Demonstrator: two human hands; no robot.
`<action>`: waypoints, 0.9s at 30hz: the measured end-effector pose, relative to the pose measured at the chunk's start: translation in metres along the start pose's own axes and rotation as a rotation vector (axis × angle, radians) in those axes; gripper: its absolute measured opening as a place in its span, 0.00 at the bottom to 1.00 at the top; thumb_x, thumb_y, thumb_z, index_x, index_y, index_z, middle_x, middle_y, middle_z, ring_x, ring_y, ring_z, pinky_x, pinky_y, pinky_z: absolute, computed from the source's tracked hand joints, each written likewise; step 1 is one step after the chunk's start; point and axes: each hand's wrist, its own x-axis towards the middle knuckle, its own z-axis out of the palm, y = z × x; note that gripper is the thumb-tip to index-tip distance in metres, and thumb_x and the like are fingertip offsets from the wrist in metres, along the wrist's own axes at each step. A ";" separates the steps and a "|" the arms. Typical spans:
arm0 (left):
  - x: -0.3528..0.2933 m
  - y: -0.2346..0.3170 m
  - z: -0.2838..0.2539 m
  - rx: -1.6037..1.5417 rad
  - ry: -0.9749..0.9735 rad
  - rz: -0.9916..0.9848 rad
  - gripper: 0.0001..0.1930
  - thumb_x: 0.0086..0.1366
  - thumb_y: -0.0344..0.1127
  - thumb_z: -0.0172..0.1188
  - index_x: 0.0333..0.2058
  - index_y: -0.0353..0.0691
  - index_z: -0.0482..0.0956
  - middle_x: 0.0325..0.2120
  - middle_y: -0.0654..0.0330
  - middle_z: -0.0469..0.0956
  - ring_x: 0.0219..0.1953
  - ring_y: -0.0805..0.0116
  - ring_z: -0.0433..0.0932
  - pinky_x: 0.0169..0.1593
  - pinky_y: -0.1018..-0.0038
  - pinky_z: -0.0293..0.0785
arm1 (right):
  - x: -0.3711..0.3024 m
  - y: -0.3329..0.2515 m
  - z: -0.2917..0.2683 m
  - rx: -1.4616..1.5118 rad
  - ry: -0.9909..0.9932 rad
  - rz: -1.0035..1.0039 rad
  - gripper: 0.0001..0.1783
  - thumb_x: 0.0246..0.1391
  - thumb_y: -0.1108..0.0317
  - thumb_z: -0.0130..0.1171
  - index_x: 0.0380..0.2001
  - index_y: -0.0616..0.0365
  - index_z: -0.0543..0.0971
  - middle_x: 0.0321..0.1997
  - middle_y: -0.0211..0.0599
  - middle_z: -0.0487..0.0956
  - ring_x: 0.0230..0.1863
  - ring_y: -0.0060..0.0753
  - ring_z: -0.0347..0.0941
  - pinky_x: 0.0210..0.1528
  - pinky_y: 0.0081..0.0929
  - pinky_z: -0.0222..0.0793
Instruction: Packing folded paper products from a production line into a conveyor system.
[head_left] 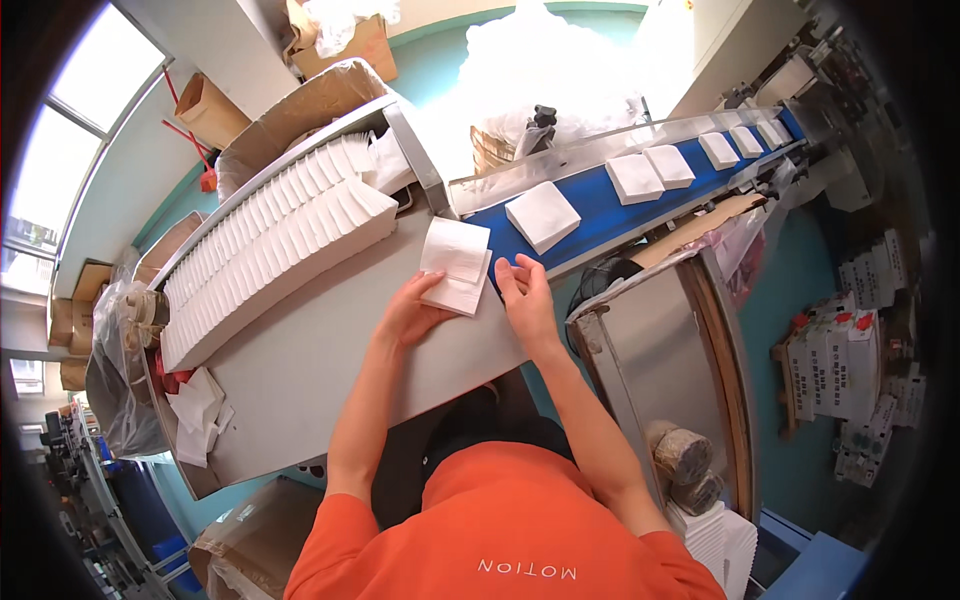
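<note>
Left hand (408,306) pinching a folded napkin stack (458,262) beside a blue belt (598,222)

At the far left, bright windows (62,140) are glaring above a clear plastic bag (122,375), which is hanging by the end of a grey table (320,335). Some loose napkins (195,410) are lying crumpled on that end of the table. Behind them, two long rows of white napkins (285,245) are standing packed on edge, running along the back of the table toward its upper corner.

Near the middle, the left hand is clamping the lower left edge of the napkin stack, its thumb pressing on top. The stack is sitting at the right end of the table, its layers lying slightly out of line, close to where the belt is beginning. Just to its right, the right hand (527,300) is hovering with thumb and fingers apart, gripping nothing.

Farther right, several square napkin stacks (543,216) are resting on the belt, spaced unevenly toward its far end. Below the belt, a grey panel with brown edges (655,330) is standing near two tape rolls (683,453). At the far right, white cartons (835,360) are standing piled on the green floor (775,370).
</note>
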 end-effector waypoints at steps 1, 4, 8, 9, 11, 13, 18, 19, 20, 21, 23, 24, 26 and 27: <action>0.004 -0.002 0.009 0.039 -0.022 -0.061 0.23 0.67 0.37 0.56 0.57 0.36 0.63 0.52 0.50 0.72 0.54 0.53 0.74 0.57 0.50 0.73 | 0.019 0.002 -0.005 0.056 -0.039 0.125 0.36 0.55 0.47 0.64 0.54 0.68 0.69 0.51 0.47 0.74 0.49 0.29 0.71 0.50 0.26 0.69; -0.008 -0.015 0.021 0.096 -0.107 -0.132 0.26 0.67 0.34 0.56 0.61 0.34 0.60 0.53 0.51 0.72 0.53 0.57 0.76 0.58 0.55 0.73 | 0.030 -0.001 -0.016 0.227 -0.161 0.102 0.28 0.55 0.55 0.65 0.50 0.66 0.73 0.43 0.42 0.79 0.40 0.28 0.75 0.44 0.23 0.70; -0.029 -0.035 0.012 0.010 -0.101 -0.083 0.28 0.67 0.31 0.55 0.64 0.39 0.58 0.55 0.55 0.71 0.56 0.61 0.74 0.60 0.61 0.71 | -0.017 -0.042 -0.032 0.357 -0.101 -0.116 0.18 0.58 0.68 0.62 0.49 0.62 0.74 0.40 0.36 0.80 0.36 0.22 0.76 0.39 0.17 0.71; -0.032 -0.038 0.009 0.039 -0.085 -0.066 0.27 0.69 0.34 0.53 0.64 0.39 0.58 0.56 0.54 0.71 0.56 0.61 0.73 0.61 0.60 0.70 | -0.030 -0.051 -0.039 0.622 -0.245 -0.024 0.16 0.59 0.70 0.60 0.49 0.62 0.74 0.40 0.37 0.80 0.37 0.19 0.76 0.39 0.15 0.72; -0.037 -0.038 0.019 -0.005 -0.073 -0.052 0.26 0.70 0.37 0.51 0.64 0.39 0.58 0.56 0.54 0.70 0.57 0.61 0.73 0.61 0.59 0.69 | -0.042 -0.050 -0.048 0.570 -0.321 -0.055 0.16 0.60 0.70 0.60 0.49 0.62 0.74 0.39 0.36 0.81 0.37 0.19 0.77 0.38 0.16 0.73; -0.042 -0.038 0.020 -0.045 -0.101 -0.051 0.27 0.73 0.47 0.46 0.65 0.40 0.58 0.57 0.54 0.70 0.59 0.61 0.71 0.62 0.57 0.67 | -0.041 -0.031 -0.044 0.225 -0.292 -0.113 0.15 0.58 0.69 0.61 0.47 0.62 0.75 0.36 0.35 0.81 0.33 0.19 0.76 0.34 0.18 0.72; -0.042 -0.039 0.029 -0.248 -0.182 -0.046 0.31 0.71 0.51 0.51 0.65 0.40 0.57 0.58 0.54 0.69 0.59 0.61 0.70 0.61 0.57 0.68 | -0.026 0.001 -0.025 -0.058 -0.111 -0.211 0.16 0.56 0.65 0.63 0.44 0.63 0.77 0.34 0.36 0.81 0.30 0.22 0.75 0.33 0.22 0.71; -0.042 -0.037 0.034 -0.078 -0.178 -0.020 0.31 0.70 0.48 0.54 0.64 0.40 0.57 0.57 0.55 0.69 0.59 0.62 0.70 0.61 0.58 0.69 | -0.026 -0.001 -0.025 -0.059 -0.110 -0.216 0.16 0.56 0.65 0.63 0.44 0.63 0.77 0.34 0.36 0.81 0.30 0.22 0.75 0.33 0.22 0.71; -0.041 -0.035 0.039 0.095 -0.174 0.003 0.31 0.69 0.45 0.57 0.64 0.40 0.57 0.56 0.56 0.69 0.58 0.63 0.70 0.61 0.59 0.69 | -0.026 -0.002 -0.025 -0.114 -0.107 -0.219 0.16 0.56 0.65 0.63 0.44 0.63 0.77 0.34 0.37 0.81 0.30 0.25 0.76 0.33 0.24 0.71; -0.038 -0.031 0.044 0.116 -0.175 -0.012 0.31 0.67 0.39 0.60 0.64 0.40 0.57 0.56 0.58 0.69 0.58 0.64 0.70 0.60 0.59 0.70 | -0.026 -0.004 -0.027 -0.167 -0.099 -0.220 0.16 0.56 0.64 0.63 0.43 0.64 0.77 0.34 0.39 0.82 0.29 0.28 0.76 0.34 0.26 0.72; -0.029 -0.030 0.048 0.172 -0.176 -0.021 0.30 0.67 0.37 0.59 0.64 0.40 0.58 0.55 0.57 0.69 0.57 0.64 0.70 0.60 0.59 0.70 | -0.025 -0.009 -0.030 -0.199 -0.044 -0.229 0.16 0.56 0.64 0.62 0.44 0.64 0.76 0.36 0.42 0.81 0.32 0.31 0.76 0.35 0.28 0.72; -0.023 -0.030 0.050 0.222 -0.171 -0.027 0.30 0.67 0.35 0.58 0.64 0.40 0.58 0.55 0.57 0.70 0.57 0.63 0.71 0.59 0.60 0.71 | -0.025 -0.011 -0.033 -0.235 0.003 -0.235 0.17 0.57 0.64 0.62 0.44 0.65 0.76 0.38 0.45 0.80 0.35 0.34 0.77 0.36 0.30 0.72; -0.007 -0.029 0.054 0.260 -0.138 -0.064 0.30 0.66 0.33 0.58 0.64 0.39 0.58 0.55 0.58 0.70 0.56 0.63 0.71 0.59 0.60 0.71 | -0.028 -0.014 -0.039 -0.360 0.149 -0.475 0.18 0.57 0.64 0.61 0.46 0.65 0.75 0.44 0.48 0.77 0.42 0.37 0.76 0.41 0.30 0.72; 0.003 -0.027 0.056 0.287 -0.087 -0.082 0.30 0.65 0.32 0.57 0.64 0.39 0.59 0.54 0.58 0.70 0.56 0.63 0.71 0.58 0.61 0.71 | -0.038 -0.023 -0.047 -0.354 0.097 -0.440 0.20 0.60 0.60 0.59 0.49 0.65 0.74 0.47 0.48 0.75 0.49 0.37 0.73 0.47 0.30 0.69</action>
